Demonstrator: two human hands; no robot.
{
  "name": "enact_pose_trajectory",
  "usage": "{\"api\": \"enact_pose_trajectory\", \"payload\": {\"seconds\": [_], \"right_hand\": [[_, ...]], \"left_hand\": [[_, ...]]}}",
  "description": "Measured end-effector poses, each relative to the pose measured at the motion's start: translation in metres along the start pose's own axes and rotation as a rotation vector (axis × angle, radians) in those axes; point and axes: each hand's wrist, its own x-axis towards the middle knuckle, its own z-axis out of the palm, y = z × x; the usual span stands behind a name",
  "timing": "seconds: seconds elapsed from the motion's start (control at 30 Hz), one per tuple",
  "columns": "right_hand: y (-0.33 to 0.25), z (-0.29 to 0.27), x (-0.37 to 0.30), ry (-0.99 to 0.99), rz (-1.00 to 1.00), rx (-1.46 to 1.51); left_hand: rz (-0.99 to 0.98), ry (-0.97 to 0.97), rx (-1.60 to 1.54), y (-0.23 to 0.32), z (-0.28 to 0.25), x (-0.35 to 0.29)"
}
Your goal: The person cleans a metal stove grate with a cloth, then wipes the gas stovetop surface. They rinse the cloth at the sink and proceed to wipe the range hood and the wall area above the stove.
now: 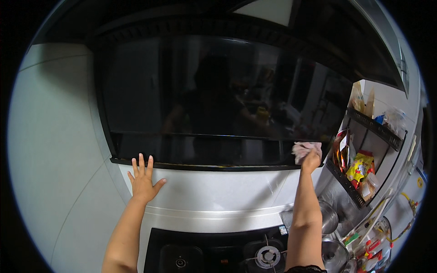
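Dim above, brighter below, black panel reflecting, edges bowed

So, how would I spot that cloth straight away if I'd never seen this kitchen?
Find the big glossy black range hood above the black gas stove. Follow its lower edge to the right end, where the person's right hand is. The cloth is the crumpled, pale pink bundle gripped there, its folds standing out against the smooth hood.

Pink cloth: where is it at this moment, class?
In the head view, the pink cloth is right of centre, held in the right hand at the lower right corner of the glossy black panel.
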Motion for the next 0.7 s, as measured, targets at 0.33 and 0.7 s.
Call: {"api": "enact_pose_trajectory", "payload": {"seconds": [0.33,0.7], "right_hand": [[0.019,0.071,0.104,0.340,0.784,0.873],[-0.301,0.184,-0.256,-0.360,0.399,-0.946]], "left_hand": [[0.074,-0.106,0.011,-0.010,-0.014,0.003],[0.203,0.004,-0.045,-0.063,-0.016,-0.019]]}}
